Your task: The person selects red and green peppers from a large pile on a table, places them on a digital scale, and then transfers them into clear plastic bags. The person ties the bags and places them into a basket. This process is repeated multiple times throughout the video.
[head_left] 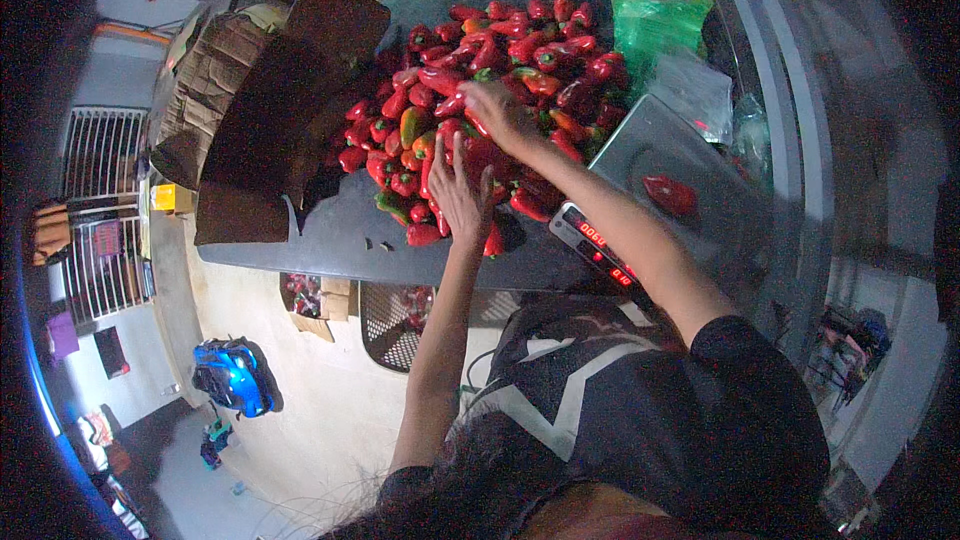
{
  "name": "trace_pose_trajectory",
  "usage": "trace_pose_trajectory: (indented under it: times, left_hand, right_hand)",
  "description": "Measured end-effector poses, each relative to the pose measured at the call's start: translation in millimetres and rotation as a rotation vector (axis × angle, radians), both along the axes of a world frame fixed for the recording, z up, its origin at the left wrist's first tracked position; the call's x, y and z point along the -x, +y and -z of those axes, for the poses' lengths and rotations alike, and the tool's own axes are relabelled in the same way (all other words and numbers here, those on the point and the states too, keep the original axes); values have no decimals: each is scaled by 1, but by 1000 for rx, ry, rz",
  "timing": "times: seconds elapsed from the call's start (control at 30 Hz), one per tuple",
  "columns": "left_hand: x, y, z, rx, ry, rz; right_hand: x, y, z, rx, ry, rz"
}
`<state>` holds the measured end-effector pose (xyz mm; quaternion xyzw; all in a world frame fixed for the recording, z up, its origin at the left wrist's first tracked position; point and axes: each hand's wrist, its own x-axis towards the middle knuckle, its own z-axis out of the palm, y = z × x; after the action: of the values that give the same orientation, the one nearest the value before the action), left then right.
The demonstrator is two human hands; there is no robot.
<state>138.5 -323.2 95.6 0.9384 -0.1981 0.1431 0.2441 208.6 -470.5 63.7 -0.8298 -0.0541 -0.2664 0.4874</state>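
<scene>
A wide heap of red peppers, a few tinged orange, yellow or green, covers the middle of the dark table. My left hand lies over the near side of the heap with its fingers stretched out and apart, holding nothing I can see. Just beyond it, my right hand reaches across the peppers, fingers extended and slightly bent, touching those beneath. Part of its fingertips is hard to see. Under my right forearm stands a digital scale with a metal plate and lit red digits. One red pepper sits on its plate.
A large open cardboard box lies left of the heap. Green plastic bags and clear bags are at the far right of the table. Below its near edge stand a dark crate and a small box of peppers.
</scene>
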Motion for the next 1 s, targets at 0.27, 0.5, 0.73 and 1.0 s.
trace_pose_trajectory:
  times: [0.27, 0.5, 0.73, 1.0]
  left_hand:
    - [-41, -44, -14, -148, -65, 222]
    - [-49, -50, -1, -205, 146, 233]
    - [-48, -51, -1, -185, 111, 238]
    - [-51, -53, -1, -197, 102, 246]
  right_hand:
    - [-78, -118, 25, 877, 319, 38]
    - [-66, -185, 20, 699, 440, 18]
    - [-70, -174, 36, 599, 89, -45]
    - [-126, -111, 48, 1049, 565, -30]
